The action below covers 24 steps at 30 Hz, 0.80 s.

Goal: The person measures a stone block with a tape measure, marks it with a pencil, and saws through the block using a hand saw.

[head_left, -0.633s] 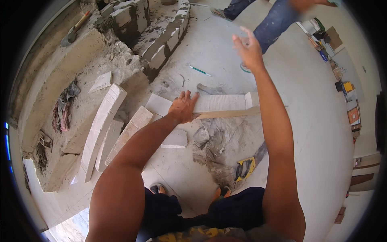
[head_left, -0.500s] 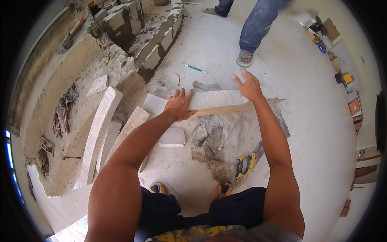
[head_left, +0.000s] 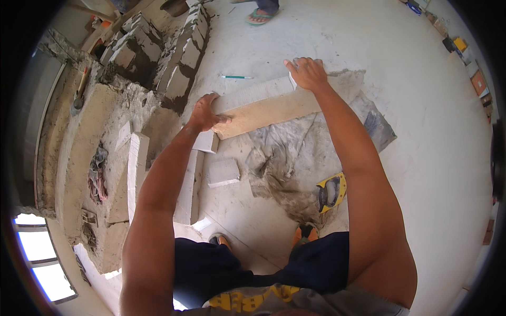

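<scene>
A long pale block (head_left: 266, 113) lies crosswise in front of me, its beige long side facing me. My left hand (head_left: 205, 113) grips its left end, thumb along the near face. My right hand (head_left: 308, 73) has its fingers curled over the far edge toward the right end. A smaller white block (head_left: 205, 143) sits below the left end. A crumpled dusty sheet (head_left: 276, 160) spreads beneath and nearer me, with a yellow-and-black saw handle (head_left: 340, 189) beside my right forearm. A thin green-and-white stick (head_left: 237, 77) lies just beyond the block.
Cut white pieces (head_left: 137, 158) and a flat slab (head_left: 222, 172) lie nearby. At left are a rough concrete step (head_left: 84, 131) with rags (head_left: 98, 174) and mortared block walls (head_left: 182, 68). A co-worker's foot (head_left: 259, 17) is at the top; assorted items (head_left: 477, 79) line the right wall.
My right hand has come down onto the block and closed over it. The block's beige side now shows more, its right end higher in the picture. The co-worker's legs have moved up out of view.
</scene>
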{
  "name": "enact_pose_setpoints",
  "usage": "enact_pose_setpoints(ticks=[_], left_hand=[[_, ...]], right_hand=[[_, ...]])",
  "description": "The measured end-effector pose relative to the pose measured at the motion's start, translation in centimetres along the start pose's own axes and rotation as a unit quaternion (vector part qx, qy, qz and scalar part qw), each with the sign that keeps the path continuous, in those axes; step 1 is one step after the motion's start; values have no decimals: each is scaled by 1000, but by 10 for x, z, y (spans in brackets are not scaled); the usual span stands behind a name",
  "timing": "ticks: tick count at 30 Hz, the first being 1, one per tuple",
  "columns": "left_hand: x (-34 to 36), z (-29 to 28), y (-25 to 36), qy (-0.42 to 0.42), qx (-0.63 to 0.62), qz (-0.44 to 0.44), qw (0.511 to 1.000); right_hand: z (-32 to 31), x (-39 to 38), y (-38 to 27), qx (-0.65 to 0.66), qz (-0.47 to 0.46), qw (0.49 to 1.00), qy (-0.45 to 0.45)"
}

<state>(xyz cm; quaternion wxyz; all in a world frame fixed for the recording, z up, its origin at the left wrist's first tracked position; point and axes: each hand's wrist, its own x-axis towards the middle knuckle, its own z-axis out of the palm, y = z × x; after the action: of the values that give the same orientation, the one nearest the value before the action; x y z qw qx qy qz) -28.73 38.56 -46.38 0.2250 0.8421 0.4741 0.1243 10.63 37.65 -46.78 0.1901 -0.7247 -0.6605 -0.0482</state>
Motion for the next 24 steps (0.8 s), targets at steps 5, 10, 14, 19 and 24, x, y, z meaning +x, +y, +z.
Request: enact_pose_setpoints(ticks=[5, 10, 14, 19, 24], left_hand=[[16, 18, -21, 16, -2, -15, 1000], [29, 30, -38, -7, 52, -26, 998], [31, 30, -53, 45, 62, -7, 997], [27, 27, -17, 52, -18, -138, 989], [28, 36, -27, 156, 15, -120, 980]], right_hand=[[4, 20, -10, -24, 44, 997, -56], [-4, 33, -13, -20, 73, 987, -145], [-6, 34, -26, -35, 63, 990, -120], [24, 25, -13, -66, 22, 996, -55], [25, 45, -8, -64, 10, 990, -125]])
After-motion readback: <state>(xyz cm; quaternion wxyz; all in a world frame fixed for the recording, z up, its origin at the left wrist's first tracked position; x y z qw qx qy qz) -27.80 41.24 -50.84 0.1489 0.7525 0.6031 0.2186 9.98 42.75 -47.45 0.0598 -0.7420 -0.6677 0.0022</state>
